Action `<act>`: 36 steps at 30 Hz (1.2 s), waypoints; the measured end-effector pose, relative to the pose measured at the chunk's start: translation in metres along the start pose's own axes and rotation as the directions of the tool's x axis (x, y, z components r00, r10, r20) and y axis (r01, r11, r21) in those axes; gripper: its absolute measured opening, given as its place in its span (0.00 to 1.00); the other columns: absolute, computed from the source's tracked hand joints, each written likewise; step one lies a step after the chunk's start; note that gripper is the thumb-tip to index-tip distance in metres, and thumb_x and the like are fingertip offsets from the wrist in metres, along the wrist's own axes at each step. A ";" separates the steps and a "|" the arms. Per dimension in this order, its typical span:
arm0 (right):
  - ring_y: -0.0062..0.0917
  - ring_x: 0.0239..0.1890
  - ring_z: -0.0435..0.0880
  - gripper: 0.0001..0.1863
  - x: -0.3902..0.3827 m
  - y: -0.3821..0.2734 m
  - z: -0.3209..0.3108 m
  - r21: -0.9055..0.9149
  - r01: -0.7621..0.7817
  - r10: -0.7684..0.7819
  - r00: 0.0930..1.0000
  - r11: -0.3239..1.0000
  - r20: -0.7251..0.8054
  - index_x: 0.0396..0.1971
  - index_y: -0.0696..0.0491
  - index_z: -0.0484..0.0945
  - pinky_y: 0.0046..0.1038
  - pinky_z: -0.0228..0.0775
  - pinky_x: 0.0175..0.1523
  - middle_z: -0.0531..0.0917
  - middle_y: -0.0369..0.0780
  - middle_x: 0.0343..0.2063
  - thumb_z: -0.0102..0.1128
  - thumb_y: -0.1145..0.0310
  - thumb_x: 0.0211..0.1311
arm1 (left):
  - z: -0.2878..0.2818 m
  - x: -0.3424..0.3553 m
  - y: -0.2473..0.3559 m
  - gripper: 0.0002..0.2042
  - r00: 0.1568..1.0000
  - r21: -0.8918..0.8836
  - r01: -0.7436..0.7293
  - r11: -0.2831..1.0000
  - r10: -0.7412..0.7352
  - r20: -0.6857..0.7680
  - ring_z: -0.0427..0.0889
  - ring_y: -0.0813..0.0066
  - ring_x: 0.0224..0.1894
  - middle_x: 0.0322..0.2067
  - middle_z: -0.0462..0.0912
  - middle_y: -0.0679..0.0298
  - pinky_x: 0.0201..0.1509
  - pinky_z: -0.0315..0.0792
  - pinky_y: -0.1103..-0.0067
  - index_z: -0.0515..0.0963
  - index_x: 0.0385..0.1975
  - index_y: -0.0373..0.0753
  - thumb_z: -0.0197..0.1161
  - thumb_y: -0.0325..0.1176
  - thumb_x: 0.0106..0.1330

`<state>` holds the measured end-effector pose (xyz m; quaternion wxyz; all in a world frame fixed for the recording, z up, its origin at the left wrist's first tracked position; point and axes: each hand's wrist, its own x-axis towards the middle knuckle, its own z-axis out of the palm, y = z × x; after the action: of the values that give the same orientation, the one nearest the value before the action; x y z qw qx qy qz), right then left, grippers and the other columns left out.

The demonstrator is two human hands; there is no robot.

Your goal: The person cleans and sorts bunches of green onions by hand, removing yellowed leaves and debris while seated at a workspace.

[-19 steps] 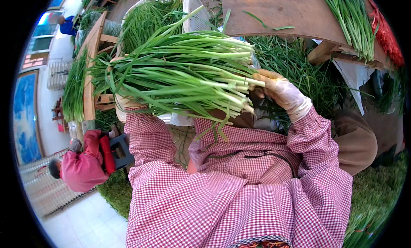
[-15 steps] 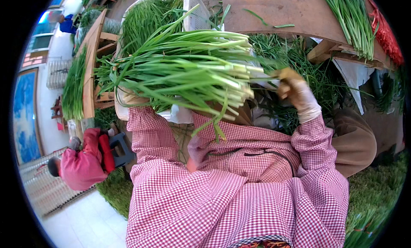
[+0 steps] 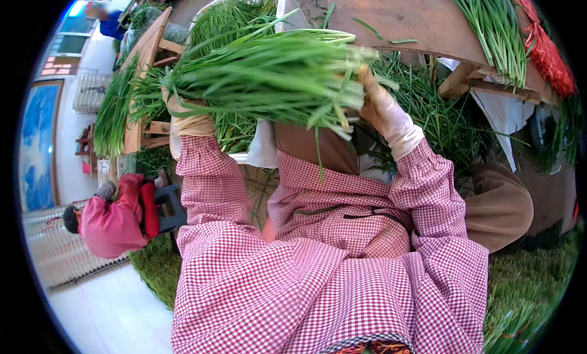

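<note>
A long bundle of green leafy stalks with pale ends (image 3: 257, 73) stretches across the upper middle, blurred by motion. My left hand (image 3: 183, 109) grips its leafy end at the left, partly hidden beneath the leaves. My gloved right hand (image 3: 385, 109) is raised at the pale ends; its fingertips are smeared and partly behind stalks, so their grip is unclear. Behind and below the bundle is a white crate (image 3: 281, 14) filled with more greens.
A wooden board (image 3: 397, 18) bears stalks (image 3: 489, 39) and red ties (image 3: 547, 51). A plank stand (image 3: 137, 131) is at left, loose greens (image 3: 443, 128) at right. A co-worker in pink (image 3: 113, 222) sits on a grey stool (image 3: 171, 210); another person in blue (image 3: 110, 27) is farther back.
The bundle has moved upward and blurred. My right hand first drew away rightward from the stalk ends, and is now higher and back against them.
</note>
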<state>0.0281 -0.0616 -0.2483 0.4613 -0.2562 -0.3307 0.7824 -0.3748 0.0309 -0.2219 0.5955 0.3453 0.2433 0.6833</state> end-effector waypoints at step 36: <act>0.17 0.24 0.70 0.10 -0.020 0.016 -0.014 -0.167 -0.153 0.159 0.987 0.974 0.026 0.26 0.55 0.72 0.18 0.64 0.31 0.73 0.33 0.22 0.52 0.63 0.58 | 0.030 0.010 -0.036 0.15 0.931 0.255 -0.065 0.965 0.150 -0.332 0.75 0.65 0.37 0.36 0.76 0.58 0.41 0.72 0.70 0.71 0.39 0.36 0.43 0.39 0.61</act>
<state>0.0377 -0.0808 -0.2681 0.3690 -0.3031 -0.3821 0.7911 -0.3293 0.0450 -0.2281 0.4584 0.3011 0.4063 0.7309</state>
